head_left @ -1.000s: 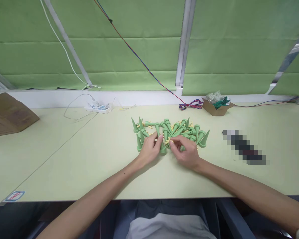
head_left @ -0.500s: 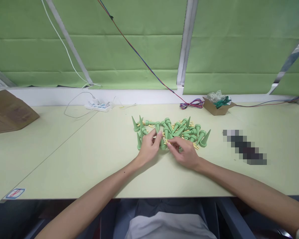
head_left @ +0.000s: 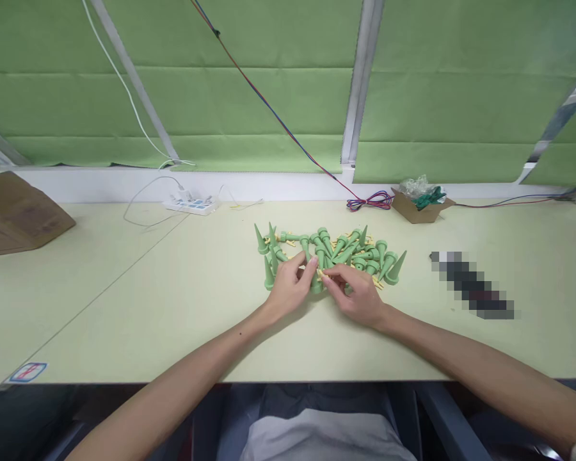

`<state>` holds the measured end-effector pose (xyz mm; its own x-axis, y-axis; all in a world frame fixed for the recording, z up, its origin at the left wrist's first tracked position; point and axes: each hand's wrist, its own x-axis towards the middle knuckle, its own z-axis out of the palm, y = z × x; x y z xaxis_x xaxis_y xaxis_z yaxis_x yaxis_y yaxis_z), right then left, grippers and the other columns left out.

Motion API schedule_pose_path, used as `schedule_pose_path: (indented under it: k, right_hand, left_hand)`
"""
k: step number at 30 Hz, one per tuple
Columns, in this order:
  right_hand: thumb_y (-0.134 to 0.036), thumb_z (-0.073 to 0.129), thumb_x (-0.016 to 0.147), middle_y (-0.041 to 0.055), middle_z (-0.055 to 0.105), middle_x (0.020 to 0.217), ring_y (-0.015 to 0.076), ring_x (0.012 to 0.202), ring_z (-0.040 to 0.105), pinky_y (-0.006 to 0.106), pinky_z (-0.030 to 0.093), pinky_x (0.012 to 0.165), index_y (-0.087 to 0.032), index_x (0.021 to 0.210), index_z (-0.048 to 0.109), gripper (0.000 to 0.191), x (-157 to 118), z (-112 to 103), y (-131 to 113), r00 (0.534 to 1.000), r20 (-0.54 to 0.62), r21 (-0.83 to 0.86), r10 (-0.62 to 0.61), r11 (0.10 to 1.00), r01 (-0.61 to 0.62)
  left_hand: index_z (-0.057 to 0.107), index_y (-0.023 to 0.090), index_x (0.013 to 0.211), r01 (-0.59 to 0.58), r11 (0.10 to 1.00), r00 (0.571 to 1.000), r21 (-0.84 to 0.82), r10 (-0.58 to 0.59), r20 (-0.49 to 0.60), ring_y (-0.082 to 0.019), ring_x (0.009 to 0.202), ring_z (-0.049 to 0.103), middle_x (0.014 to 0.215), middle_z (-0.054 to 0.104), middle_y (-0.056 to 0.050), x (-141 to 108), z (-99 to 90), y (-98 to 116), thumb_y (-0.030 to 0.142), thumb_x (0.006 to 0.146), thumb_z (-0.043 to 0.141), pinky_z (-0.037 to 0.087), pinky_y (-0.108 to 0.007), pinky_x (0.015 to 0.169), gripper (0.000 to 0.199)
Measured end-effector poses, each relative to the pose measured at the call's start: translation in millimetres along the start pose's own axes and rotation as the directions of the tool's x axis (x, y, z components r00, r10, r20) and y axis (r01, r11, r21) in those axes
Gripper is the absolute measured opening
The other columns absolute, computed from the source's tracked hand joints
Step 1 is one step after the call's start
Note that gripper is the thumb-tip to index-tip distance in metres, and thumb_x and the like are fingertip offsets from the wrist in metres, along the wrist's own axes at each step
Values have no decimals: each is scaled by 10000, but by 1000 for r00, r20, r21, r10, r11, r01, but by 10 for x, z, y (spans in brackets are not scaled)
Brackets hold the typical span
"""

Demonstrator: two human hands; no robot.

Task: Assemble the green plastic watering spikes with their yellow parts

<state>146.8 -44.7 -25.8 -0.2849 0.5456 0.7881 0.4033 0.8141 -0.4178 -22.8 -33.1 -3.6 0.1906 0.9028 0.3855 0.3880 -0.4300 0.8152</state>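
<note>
My left hand (head_left: 289, 282) is closed on a green cone-shaped piece (head_left: 316, 283), whose round end shows below the fingertips. Thumb and forefinger of my right hand (head_left: 358, 293) pinch a small yellow piece (head_left: 322, 274) right beside that green piece. Beyond both hands lies a pile of green spiked pieces (head_left: 348, 250), with small yellow parts among them. A few green spikes (head_left: 268, 274) stand upright just left of my left hand, and another (head_left: 395, 269) leans at the pile's right end.
A cardboard box (head_left: 24, 214) is at the far left and a power strip (head_left: 191, 203) at the back. Coiled wires (head_left: 369, 201) lie beside a small open box (head_left: 416, 210) holding plastic and green material. A blurred dark object (head_left: 475, 285) lies at the right.
My left hand has shifted slightly right, its fingertips closer to those of my right hand. The right hand has hardly moved.
</note>
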Motion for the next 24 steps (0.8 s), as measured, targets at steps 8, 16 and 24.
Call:
schedule_pose_path:
  k: [8, 16, 24]
  right_hand:
    - [-177, 559, 924, 16, 612, 675, 117, 542, 535, 233, 438, 489, -183, 901, 610, 56, -17, 15, 18, 1000, -4, 32, 30, 999, -30]
    - [-191, 541, 934, -6, 575, 649, 106, 536, 507, 222, 419, 502, -182, 869, 588, 80, -12, 11, 63, 993, 65, 47, 95, 994, -98]
    - [-205, 517, 940, -35, 492, 598, 94, 496, 428, 214, 362, 466, -188, 828, 550, 118, -11, 24, 59, 987, 76, 70, 144, 986, -150]
  left_hand:
    - [327, 204, 691, -22, 999, 998, -36, 20, -64, -74, 440, 340, 539, 296, 70, -5, -24, -5, 467, 946, 477, 223, -232, 443, 396]
    - [358, 187, 654, -223, 966, 967, 131, 237, -98, -85, 525, 330, 600, 344, 41, -12, -20, -4, 359, 949, 502, 278, -241, 491, 370]
    - [613, 168, 849, -396, 911, 913, 119, 404, -55, -94, 593, 469, 762, 578, -19, -18, -33, 13, 263, 931, 546, 368, -226, 501, 142]
